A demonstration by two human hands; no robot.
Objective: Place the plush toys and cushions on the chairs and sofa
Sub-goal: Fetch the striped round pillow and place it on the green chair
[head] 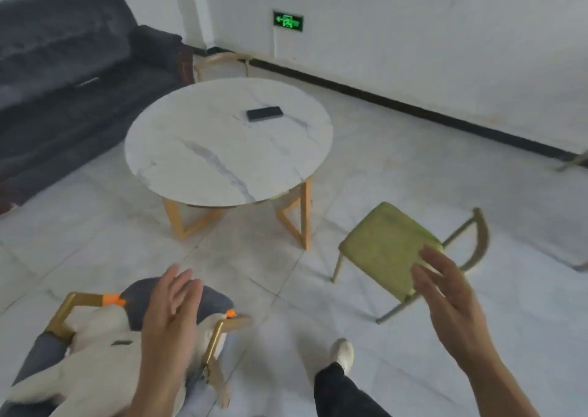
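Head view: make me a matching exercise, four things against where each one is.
Things:
1. plush toy
2. black phone
3. green chair
4. sofa

Places:
A. on the round table
B. far left, against the wall
C. on the grey chair, under the left hand
D. behind the right hand

Pairs: 1-C, 2-A, 3-D, 4-B

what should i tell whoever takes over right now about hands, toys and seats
Left hand: open, empty, above the white plush toy.
Right hand: open, empty, in front of the green chair.
Done: the plush toy lies on the grey gold-framed chair.
Left: the green chair and dark sofa hold nothing; no cushions or other toys in view.
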